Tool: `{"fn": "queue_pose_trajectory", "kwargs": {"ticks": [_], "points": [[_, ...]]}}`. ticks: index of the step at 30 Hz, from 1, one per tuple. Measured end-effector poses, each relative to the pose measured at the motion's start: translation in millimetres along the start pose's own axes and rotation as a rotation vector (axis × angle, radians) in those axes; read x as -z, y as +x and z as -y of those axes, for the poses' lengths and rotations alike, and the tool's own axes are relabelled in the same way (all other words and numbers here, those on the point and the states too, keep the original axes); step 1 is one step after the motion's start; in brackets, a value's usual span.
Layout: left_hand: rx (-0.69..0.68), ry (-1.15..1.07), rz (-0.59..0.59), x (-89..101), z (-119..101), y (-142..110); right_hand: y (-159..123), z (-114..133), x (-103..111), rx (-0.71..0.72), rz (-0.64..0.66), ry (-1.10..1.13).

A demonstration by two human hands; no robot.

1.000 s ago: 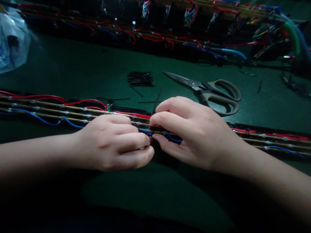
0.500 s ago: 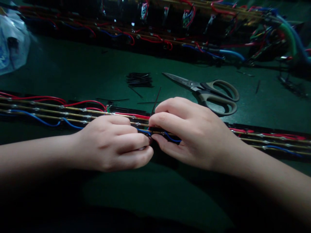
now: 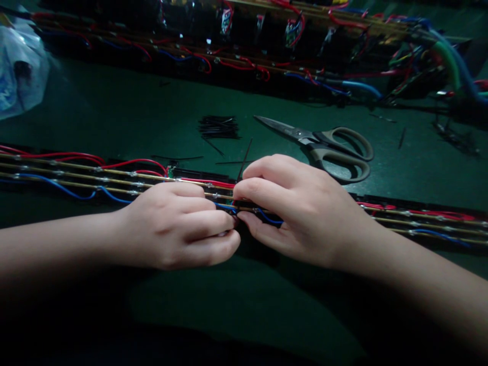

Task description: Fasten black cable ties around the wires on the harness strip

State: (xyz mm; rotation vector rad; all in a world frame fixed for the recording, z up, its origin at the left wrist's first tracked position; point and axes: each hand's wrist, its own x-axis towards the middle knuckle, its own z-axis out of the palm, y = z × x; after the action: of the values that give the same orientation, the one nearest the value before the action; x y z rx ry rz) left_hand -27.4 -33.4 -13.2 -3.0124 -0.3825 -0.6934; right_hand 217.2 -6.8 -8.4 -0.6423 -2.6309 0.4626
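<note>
A long black strip with brass rods [image 3: 80, 175] runs across in front of me, with red wires and a blue wire [image 3: 68, 187] along it. My left hand [image 3: 183, 226] is closed in a pinch at its near edge; what lies between its fingertips is hidden. A thin black cable tie [image 3: 245, 158] stands up across the strip at the middle. My right hand [image 3: 297, 208] curls over the rods there, fingertips and thumb closed about the tie. Both hands' fingertips almost meet.
Beyond the strip lie a bundle of black cable ties [image 3: 219, 127], a few loose ones, and scissors [image 3: 299, 134] with grey-black handles. Farther back is another wired assembly [image 3: 244, 63] with a thick blue cable [image 3: 455, 61]. A clear plastic bag [image 3: 32, 76] sits at far left.
Both hands hold almost the same position. The view has shifted very slightly; nothing was taken or let go.
</note>
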Motion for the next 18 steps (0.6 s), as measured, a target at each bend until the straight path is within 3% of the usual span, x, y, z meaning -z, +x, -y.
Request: {"fn": "queue_pose_trajectory", "kwargs": {"ticks": [18], "points": [[0.046, 0.056, 0.032, -3.1, -5.3, 2.1, -0.3, 2.2, 8.6, 0.017, 0.102, -0.079]]}}
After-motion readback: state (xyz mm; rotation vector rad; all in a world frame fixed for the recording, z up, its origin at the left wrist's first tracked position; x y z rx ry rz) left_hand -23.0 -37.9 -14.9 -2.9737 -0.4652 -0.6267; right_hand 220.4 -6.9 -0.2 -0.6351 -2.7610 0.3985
